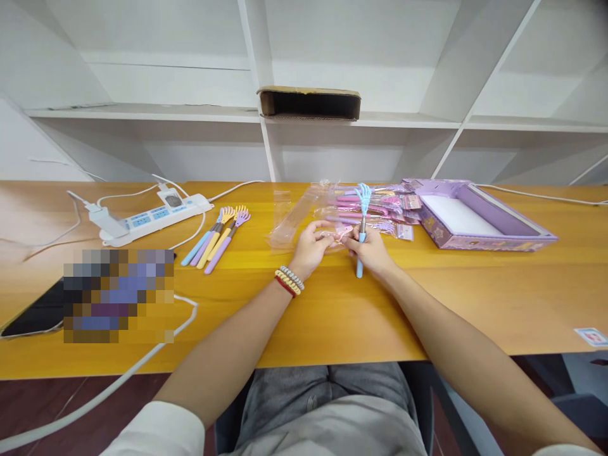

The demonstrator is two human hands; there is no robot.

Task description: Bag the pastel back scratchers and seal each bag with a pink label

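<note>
My right hand [371,249] is closed around the handle of a blue hand-shaped scratcher [363,221], which stands upright with its claw end up. My left hand [310,248], with beaded bracelets at the wrist, pinches a small pink piece [341,233] that reaches across to my right fingertips. Clear plastic bags [297,218] lie just beyond my left hand. Behind my right hand are bagged pink and purple scratchers [368,206]. Several loose scratchers [218,237] in blue, purple and yellow lie to the left.
An open purple box [489,244] sits at the right. At the left are a white power strip [159,218] with cables, a phone [35,308] and a blurred patch. A cardboard box [310,117] rests on the white shelf [403,120] behind the table [475,291].
</note>
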